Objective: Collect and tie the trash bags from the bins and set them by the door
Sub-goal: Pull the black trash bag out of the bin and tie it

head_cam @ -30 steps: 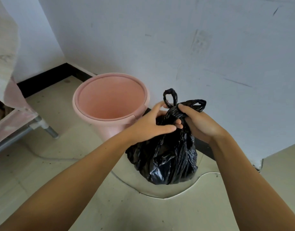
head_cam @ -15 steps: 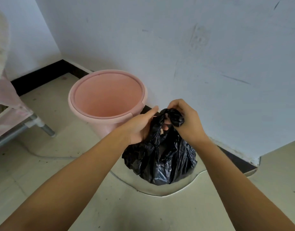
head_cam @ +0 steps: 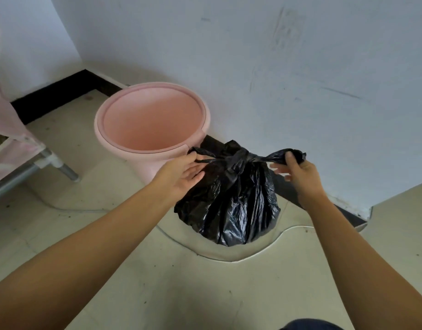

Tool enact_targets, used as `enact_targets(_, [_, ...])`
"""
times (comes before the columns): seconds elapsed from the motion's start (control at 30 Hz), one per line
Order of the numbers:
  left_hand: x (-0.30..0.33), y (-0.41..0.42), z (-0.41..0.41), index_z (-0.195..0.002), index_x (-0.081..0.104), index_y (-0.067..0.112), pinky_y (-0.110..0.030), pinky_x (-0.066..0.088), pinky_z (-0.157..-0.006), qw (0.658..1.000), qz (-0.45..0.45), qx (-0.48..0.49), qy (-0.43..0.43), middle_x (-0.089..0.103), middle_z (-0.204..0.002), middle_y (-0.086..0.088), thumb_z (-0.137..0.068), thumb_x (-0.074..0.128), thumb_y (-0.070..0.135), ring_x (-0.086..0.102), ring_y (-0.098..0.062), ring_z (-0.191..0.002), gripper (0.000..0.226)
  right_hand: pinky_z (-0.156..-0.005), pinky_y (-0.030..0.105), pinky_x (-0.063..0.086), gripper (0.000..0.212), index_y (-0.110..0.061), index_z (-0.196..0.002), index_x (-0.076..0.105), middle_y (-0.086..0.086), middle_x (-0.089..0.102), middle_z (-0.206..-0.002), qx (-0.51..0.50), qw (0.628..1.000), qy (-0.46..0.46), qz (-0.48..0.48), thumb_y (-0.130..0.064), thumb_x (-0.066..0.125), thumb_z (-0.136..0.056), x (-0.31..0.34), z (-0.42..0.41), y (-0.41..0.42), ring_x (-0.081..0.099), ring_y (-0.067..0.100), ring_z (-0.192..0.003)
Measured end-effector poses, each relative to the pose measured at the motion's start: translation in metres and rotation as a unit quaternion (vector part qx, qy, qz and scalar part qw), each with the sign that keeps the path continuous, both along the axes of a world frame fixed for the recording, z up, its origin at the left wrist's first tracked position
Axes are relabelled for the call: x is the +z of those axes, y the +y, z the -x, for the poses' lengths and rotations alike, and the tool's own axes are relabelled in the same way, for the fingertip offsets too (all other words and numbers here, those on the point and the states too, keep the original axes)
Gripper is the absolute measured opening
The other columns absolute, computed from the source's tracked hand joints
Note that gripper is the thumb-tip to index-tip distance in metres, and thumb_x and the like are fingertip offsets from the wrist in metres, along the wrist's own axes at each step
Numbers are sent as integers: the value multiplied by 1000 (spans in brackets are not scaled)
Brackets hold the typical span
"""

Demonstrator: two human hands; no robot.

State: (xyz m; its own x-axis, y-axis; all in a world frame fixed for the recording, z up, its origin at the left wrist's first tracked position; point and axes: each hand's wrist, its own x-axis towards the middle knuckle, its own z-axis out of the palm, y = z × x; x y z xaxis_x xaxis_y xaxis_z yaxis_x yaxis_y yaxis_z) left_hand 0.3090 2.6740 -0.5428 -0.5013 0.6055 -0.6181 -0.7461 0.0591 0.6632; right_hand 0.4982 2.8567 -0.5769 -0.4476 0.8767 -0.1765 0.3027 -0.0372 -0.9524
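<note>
One black trash bag [head_cam: 229, 206] is out of my pink bin [head_cam: 152, 122]; my left hand [head_cam: 181, 173] and right hand [head_cam: 298, 170], apart, each pinch a handle, cinching the knot; carrying to the door remains.

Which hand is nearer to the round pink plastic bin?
The left hand: it pinches a bag ear just in front of the round pink plastic bin. The right hand pinches the other ear, beyond the black plastic trash bag.
</note>
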Motion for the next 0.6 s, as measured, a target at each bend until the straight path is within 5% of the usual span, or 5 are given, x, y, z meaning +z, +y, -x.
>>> enact_targets(0.07, [-7, -14, 2, -72, 54, 4, -34, 47, -96, 998, 3, 41, -39, 62, -87, -11, -93, 49, 3, 60, -21, -89, 22, -56, 21, 41, 29, -17, -85, 62, -9, 73, -61, -27, 997, 20, 75, -36, 44, -98, -19, -13, 8, 60, 4, -53])
enact_targets(0.2, [-30, -33, 19, -61, 41, 10, -36, 52, -65, 983, 12, 148, -109, 47, -69, -9, -85, 37, -4, 51, -16, -68, 28, -37, 13, 35, 24, -13, -91, 57, -7, 70, -54, -103, 981, 39, 158, -31, 44, -99, -56, -38, 22, 53, -1, -41])
enact_targets(0.4, [-74, -56, 39, -29, 34, 7, -23, 51, -40, 972, 110, 197, -66, 35, -33, -5, -55, 27, -9, 37, -15, -26, 31, -33, 12, 36, 20, -14, -81, 51, 3, 51, -74, -203, 947, 58, 242, -24, 47, -99, -92, -70, 19, 46, 10, -60])
enact_targets(0.53, [-92, -64, 44, -51, 30, 14, -31, 55, -49, 965, 145, 211, -56, 33, -31, -4, -74, 21, -10, 32, -15, -40, 35, -34, 14, 37, 20, -12, -81, 50, 3, 49, -75, -206, 947, 44, 243, -22, 48, -98, -105, -74, 12, 45, 11, -60])
enact_targets(0.6, [-89, -62, 45, -55, 26, 16, -22, 50, -43, 967, 141, 205, -45, 32, -38, -4, -67, 24, -10, 33, -13, -33, 29, -43, 19, 43, 18, -13, -85, 52, 2, 52, -77, -193, 954, 21, 230, -23, 47, -99, -100, -69, 10, 49, 11, -63])
